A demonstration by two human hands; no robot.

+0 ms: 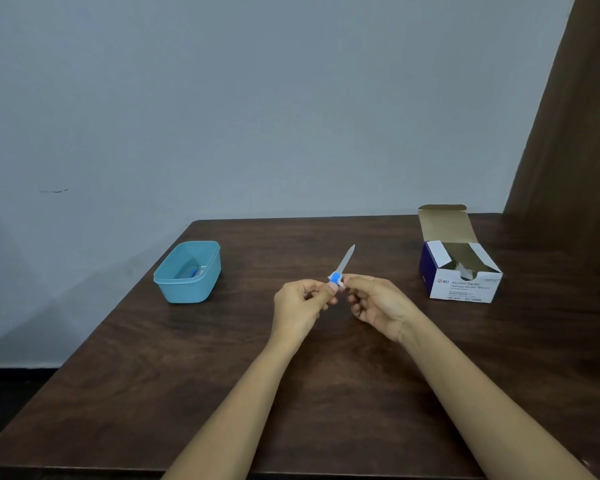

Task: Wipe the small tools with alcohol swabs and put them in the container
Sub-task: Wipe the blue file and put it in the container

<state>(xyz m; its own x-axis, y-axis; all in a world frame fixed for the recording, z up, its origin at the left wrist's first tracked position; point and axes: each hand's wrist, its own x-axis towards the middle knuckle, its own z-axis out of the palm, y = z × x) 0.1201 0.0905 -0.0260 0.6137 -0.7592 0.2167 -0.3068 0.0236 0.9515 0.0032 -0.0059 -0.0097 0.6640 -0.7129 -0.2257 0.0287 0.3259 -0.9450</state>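
The small tool point(346, 261) is held up over the middle of the surface point(222, 375), at the centre of the frame. Its slim grey blade slants up and to the right, and its blue handle end sits between the fingertips of both hands. It looks light, rigid and thin, probably metal with a plastic grip. Wet with alcohol, the smooth blade would likely be slippery, and its tip looks pointed. The blue handle is the safest place to hold it, leaving the blade free for wiping.

The left hand point(302, 306) is curled, with thumb and fingertips pinching the blue end from below and the palm turned inward. The right hand point(378, 306) faces it, its fingers bent and its fingertips closed on a small white piece, apparently the swab point(341, 282), pressed against the handle. Both forearms come up from the bottom edge of the frame and meet at the tool, with the wrists lifted off the surface.

The light-blue container point(201, 292) stands open at centre left, well apart from the hands, and already has something blue inside that is too small to name. The opened alcohol swab box point(465, 289) sits at centre right.
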